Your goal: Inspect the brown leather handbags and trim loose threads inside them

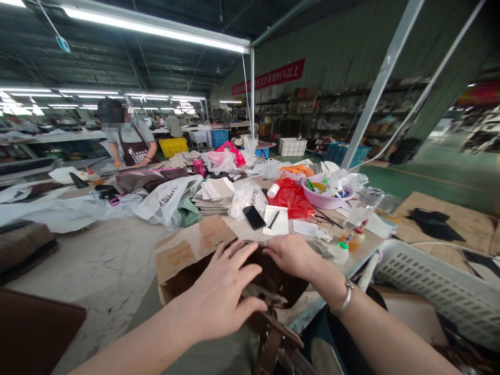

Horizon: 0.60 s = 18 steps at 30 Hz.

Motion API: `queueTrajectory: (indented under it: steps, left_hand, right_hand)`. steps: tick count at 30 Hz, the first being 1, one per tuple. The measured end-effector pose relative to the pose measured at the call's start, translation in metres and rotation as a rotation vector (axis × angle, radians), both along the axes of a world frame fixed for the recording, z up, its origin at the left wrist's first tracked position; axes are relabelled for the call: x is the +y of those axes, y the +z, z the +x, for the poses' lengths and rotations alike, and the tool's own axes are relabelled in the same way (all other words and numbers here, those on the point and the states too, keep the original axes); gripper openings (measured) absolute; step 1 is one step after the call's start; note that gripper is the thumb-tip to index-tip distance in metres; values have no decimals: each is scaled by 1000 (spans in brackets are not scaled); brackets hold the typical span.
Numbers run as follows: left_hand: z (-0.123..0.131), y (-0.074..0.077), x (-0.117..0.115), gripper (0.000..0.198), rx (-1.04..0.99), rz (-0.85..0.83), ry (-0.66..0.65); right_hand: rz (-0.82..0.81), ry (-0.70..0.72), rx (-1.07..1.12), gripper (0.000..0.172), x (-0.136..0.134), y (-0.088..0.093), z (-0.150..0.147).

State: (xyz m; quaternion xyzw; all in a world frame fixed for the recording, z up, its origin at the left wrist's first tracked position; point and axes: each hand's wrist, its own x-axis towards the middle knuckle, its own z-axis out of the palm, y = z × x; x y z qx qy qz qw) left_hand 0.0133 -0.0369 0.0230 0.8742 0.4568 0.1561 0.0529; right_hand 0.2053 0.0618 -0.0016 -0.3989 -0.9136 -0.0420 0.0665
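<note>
A dark brown leather bag (278, 284) with a strap and buckle lies at the near edge of the work table (105, 265), partly on a flattened cardboard sheet (187, 250). My left hand (224, 294) rests on top of the bag with its fingers stretched out and spread. My right hand (291, 255) lies on the bag's far side, fingers curled down over its edge; a metal bracelet is on that wrist. What the right fingers grip is hidden beneath the palm.
Behind the bag lie a black phone (254, 217), a white notepad with a pen (276, 220), a red plastic bag (292, 198), a pink bowl (327, 197) and small glue bottles (340, 251). A white basket (433, 284) stands at right. A person in an apron (130, 140) works at the table's far end.
</note>
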Motion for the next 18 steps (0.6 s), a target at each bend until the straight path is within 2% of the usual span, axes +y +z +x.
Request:
queueTrajectory:
  steps: [3,5,9,13,15,18]
  left_hand:
    - [5,0,-20,32,-17,-126,-152]
    - [2,-5,-20,32,-10,-155,-184]
    - [-25,-13,8,44,48,-110,-107]
    - [-56,-11,45,44,109,-180,-138]
    - [-61,-6,57,38,159,-271,-92]
    - [-55,5,62,22,131,-635,-60]
  right_hand:
    - [-10,2,-16,31,6,2,2]
    - [-10,2,-17,31,8,3,5]
    - [-12,-11,-5,29,2,6,13]
    - [-26,-7,-8,26,-17,10,15]
    - [-23,-14,4,25,-28,11,14]
    - [-10,-53,45,25,-40,8,14]
